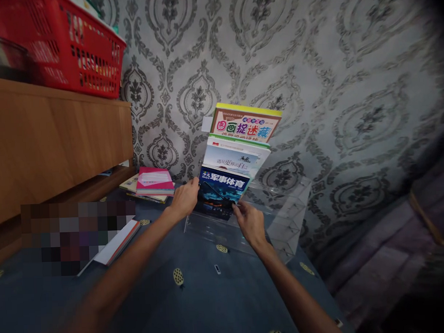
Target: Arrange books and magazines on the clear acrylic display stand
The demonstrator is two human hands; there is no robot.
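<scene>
Both my hands grip a dark blue book (221,193) by its sides, at the front of a clear stepped rack (285,222). My left hand (186,199) is closed on its left edge, and my right hand (251,221) pinches the lower right edge. Behind it, a pale blue-and-white book (236,156) leans upright. Further back and higher stands a book with a brown-and-pink cover (246,124) and a yellow top edge. The lower part of each rear book is hidden by the one before it.
A pink book (155,181) lies on other books by the wall. More books (117,243) lie at the left, partly blurred out. The dark blue tablecloth (146,295) has yellow prints. A wooden cabinet (61,138) at the left carries a red basket (94,64). A curtain (385,258) hangs at the right.
</scene>
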